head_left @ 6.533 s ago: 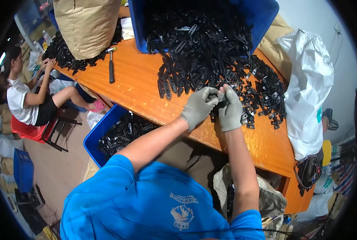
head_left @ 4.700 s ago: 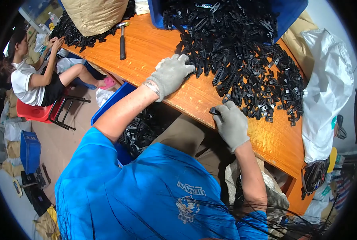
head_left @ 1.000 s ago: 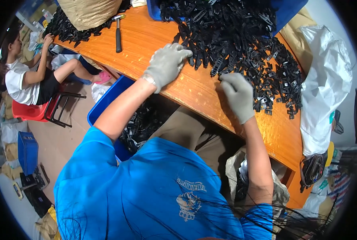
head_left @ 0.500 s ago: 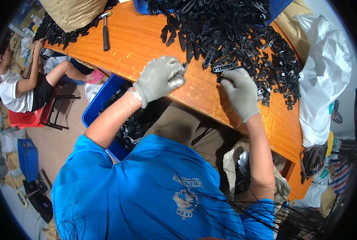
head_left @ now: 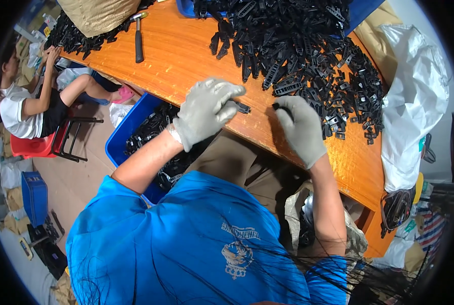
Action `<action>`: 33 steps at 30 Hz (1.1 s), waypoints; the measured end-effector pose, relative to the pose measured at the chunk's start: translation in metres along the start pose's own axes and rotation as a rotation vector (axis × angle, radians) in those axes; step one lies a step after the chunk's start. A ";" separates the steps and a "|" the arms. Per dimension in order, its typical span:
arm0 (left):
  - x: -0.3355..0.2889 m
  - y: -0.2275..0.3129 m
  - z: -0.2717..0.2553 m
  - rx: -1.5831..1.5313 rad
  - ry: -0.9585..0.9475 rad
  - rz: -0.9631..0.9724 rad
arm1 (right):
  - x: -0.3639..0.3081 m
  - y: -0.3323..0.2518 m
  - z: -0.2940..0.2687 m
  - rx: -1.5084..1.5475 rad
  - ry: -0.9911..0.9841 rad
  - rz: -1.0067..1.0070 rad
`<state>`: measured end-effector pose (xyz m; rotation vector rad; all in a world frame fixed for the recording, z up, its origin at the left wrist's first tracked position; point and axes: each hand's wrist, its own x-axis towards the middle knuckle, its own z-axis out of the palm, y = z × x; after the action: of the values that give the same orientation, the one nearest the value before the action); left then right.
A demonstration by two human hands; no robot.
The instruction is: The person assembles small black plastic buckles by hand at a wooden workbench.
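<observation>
Both my hands wear grey gloves above the near edge of the wooden table (head_left: 171, 48). Between the thumb and fingers of my left hand (head_left: 202, 109) is a black plastic clip-like part (head_left: 243, 108), its end sticking out to the right. My right hand (head_left: 303, 127) is closed in a pinch, with a small black piece (head_left: 276, 106) at its fingertips; most of that piece is hidden. Just beyond my right hand spreads a heap of long black plastic parts (head_left: 272, 40), with smaller black clips (head_left: 346, 109) on its right side.
A hammer (head_left: 139, 40) lies at the far left, near a tan sack (head_left: 97, 15). Below the table edge stands a blue bin (head_left: 120, 140) of black parts. A white bag (head_left: 410, 101) hangs on the right. Another person (head_left: 26, 112) sits at the left.
My right hand has drawn back slightly from the heap, and a small black piece now shows at its fingertips. The part in my left hand now points right.
</observation>
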<state>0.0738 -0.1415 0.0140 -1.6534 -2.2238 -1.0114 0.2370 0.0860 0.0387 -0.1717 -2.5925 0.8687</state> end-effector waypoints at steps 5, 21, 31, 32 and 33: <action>-0.011 0.033 0.012 -0.315 -0.055 -0.142 | -0.014 -0.033 0.028 0.530 -0.238 0.432; -0.025 0.032 -0.002 -0.308 0.005 -0.379 | -0.021 -0.032 0.054 -0.013 0.104 -0.037; -0.014 -0.021 0.009 0.070 -0.118 -0.248 | 0.012 -0.018 0.063 -0.130 -0.069 0.114; -0.014 -0.024 0.010 0.065 -0.119 -0.250 | 0.012 -0.016 0.065 -0.117 -0.046 0.074; -0.015 -0.025 0.010 0.021 -0.092 -0.234 | 0.016 -0.015 0.068 -0.117 -0.049 0.078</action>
<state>0.0589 -0.1502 -0.0117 -1.4847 -2.5256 -0.9772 0.1950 0.0397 0.0034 -0.2900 -2.6998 0.7563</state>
